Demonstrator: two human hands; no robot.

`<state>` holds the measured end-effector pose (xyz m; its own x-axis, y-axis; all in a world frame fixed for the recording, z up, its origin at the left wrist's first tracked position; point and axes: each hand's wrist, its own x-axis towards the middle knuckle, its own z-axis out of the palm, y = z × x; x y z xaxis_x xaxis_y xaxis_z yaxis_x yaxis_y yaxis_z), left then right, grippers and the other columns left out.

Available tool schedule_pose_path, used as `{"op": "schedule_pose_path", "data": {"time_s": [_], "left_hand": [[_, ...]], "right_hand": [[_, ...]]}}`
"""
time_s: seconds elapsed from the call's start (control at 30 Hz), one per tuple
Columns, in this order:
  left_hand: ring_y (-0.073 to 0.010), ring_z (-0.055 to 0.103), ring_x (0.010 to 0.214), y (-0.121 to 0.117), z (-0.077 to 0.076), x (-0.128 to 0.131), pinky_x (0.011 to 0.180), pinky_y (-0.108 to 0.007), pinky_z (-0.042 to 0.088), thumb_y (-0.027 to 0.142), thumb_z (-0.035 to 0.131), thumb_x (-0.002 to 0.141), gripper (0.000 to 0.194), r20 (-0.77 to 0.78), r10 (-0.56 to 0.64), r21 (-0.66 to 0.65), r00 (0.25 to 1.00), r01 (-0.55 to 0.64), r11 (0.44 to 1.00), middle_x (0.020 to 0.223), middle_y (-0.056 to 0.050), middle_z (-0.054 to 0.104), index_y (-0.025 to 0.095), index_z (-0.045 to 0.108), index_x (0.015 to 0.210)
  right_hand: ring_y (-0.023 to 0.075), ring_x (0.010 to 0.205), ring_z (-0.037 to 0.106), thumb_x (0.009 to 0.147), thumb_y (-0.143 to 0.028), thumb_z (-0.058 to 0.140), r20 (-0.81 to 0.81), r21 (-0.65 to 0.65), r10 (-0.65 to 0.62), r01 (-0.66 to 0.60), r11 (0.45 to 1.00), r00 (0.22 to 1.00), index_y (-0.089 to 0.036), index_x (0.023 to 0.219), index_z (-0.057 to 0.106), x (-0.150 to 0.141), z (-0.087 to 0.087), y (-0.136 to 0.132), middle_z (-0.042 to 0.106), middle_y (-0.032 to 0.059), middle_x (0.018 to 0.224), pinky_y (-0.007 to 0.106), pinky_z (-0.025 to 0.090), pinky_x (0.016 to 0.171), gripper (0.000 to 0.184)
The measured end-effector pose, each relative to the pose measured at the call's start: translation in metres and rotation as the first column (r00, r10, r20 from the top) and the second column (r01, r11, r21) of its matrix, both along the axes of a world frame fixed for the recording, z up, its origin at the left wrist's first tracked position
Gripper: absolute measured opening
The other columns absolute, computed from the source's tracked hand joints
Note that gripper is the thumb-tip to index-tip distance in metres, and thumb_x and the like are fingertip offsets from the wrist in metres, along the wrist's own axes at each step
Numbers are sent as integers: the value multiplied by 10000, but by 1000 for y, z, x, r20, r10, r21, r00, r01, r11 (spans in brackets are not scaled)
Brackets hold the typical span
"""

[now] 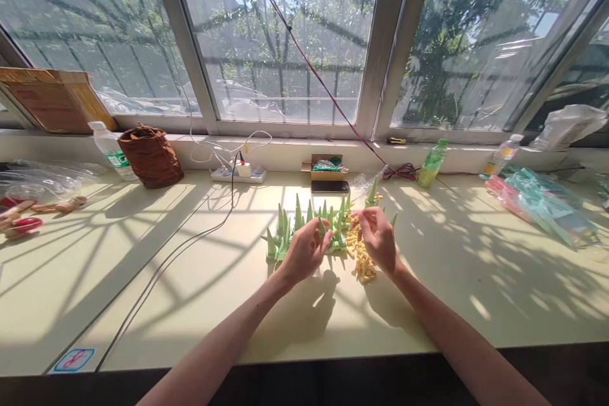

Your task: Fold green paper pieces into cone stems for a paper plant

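My left hand [306, 251] is closed, its thumb and fingers pinching a small green cone-shaped piece [322, 227]. Opposite it, my right hand [379, 240] has its fingertips drawn together; what they hold, if anything, is too small to make out. Beyond and left of my left hand stand several green pointed cones [297, 210], grouped upright on the table. A loose pile of short yellow tube-like pieces [364, 266] lies between my hands and partly under the right one. Another green cone [372, 193] shows just behind my right hand.
A dark phone [330, 186] lies before a small open carton [328, 171] by the sill. A power strip [238, 174] with cables, a brown drawstring bag [151, 157] and a white-capped bottle [111, 149] stand left. A green bottle [432, 163] and plastic bags [542, 203] are right.
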<state>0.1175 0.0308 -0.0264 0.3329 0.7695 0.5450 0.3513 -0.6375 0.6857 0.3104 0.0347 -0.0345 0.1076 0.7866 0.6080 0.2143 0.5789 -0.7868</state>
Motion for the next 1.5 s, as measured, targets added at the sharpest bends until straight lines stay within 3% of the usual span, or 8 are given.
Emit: {"op": "schedule_pose_path", "data": {"time_s": [0.1, 0.27, 0.5, 0.67, 1.07, 1.5], "left_hand": [[-92, 498, 507, 1, 0, 0, 439, -198, 401, 297, 487, 970, 144, 44, 40, 9, 998, -40, 999, 678, 29, 518, 161, 513, 1012], [-95, 517, 528, -1, -1, 0, 447, -201, 420, 279, 501, 961, 124, 68, 76, 23, 995, -77, 997, 717, 14, 542, 164, 522, 1001], [-97, 527, 556, -1, -6, 2, 470, -210, 439, 265, 507, 957, 108, 72, 80, 41, 994, -83, 996, 770, 1, 558, 165, 529, 994], [-94, 521, 549, 0, -9, 2, 464, -206, 427, 257, 509, 956, 103, 67, 72, 45, 995, -75, 996, 768, 3, 560, 165, 530, 998], [-93, 545, 562, -1, -12, 2, 460, -207, 445, 243, 517, 953, 94, 80, 58, 68, 995, -64, 996, 832, -19, 597, 168, 535, 1008], [-95, 598, 569, -4, -5, 4, 436, -189, 478, 232, 514, 955, 74, 129, 24, 89, 991, -35, 995, 823, -18, 609, 170, 529, 994]], "right_hand": [[160, 693, 658, 963, -338, 530, -37, 8, 69, -69, 998, 997, -216, 934, 504, -1, -1, -2, 655, 58, 926, 260, 528, 487, 128], [156, 702, 655, 959, -311, 548, 69, 21, 149, -150, 988, 986, -219, 944, 599, -1, -4, -2, 644, 45, 907, 282, 560, 550, 107], [159, 771, 646, 930, -275, 602, 262, 73, 138, -162, 984, 955, -235, 980, 694, 1, -5, -1, 642, 60, 1003, 312, 572, 658, 112], [183, 870, 638, 926, -195, 597, 366, 161, 91, -159, 974, 926, -236, 1019, 720, 1, -2, -1, 645, 62, 961, 336, 545, 743, 160], [172, 820, 619, 942, -149, 550, 407, 199, 49, -141, 970, 912, -197, 994, 695, -4, 0, -4, 630, 63, 914, 314, 513, 721, 162], [171, 807, 598, 975, -208, 504, 386, 174, 33, -108, 979, 922, -212, 966, 679, -5, 2, -5, 612, 56, 899, 319, 508, 715, 175]]}}
